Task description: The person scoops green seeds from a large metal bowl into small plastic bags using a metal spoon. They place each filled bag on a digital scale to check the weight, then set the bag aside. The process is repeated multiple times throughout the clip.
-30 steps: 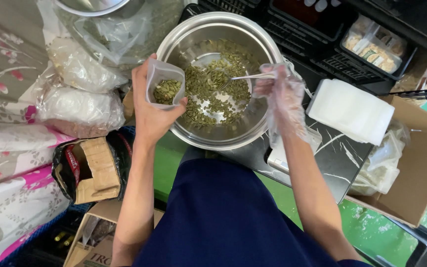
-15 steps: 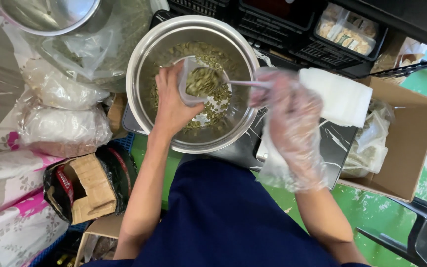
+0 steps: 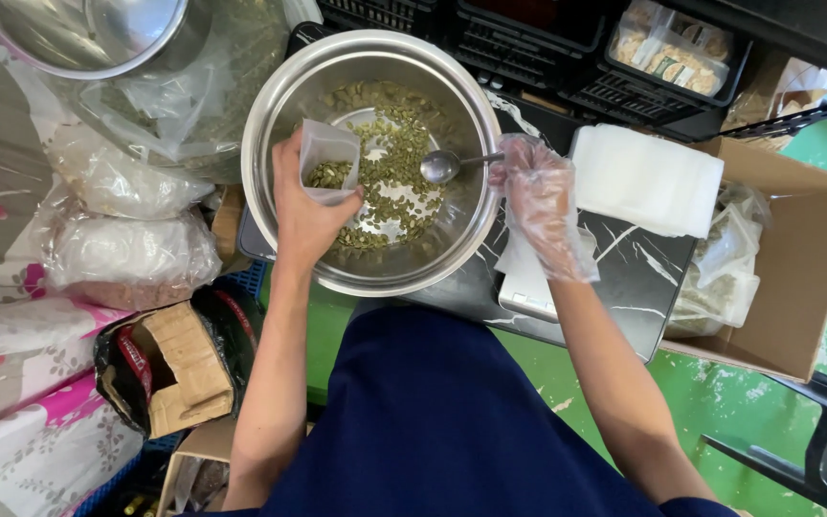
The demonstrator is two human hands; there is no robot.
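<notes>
- Over the large round steel bowl [image 3: 375, 153], the bare left hand [image 3: 303, 215] pinches a small clear plastic pouch [image 3: 327, 163] of green seeds: light, floppy; best held by its rim.
- Gloved right hand [image 3: 538, 201] grips a metal spoon [image 3: 452, 165].

Shiny metal bowl [image 3: 270, 124], clear plastic pouch [image 3: 327, 153]

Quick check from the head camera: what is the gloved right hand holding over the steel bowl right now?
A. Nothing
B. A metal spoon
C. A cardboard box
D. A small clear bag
B. The right hand, in a clear plastic glove, grips the handle of a metal spoon whose bowl sits over the green seeds in the steel bowl; the small clear bag is in the bare left hand.
</notes>
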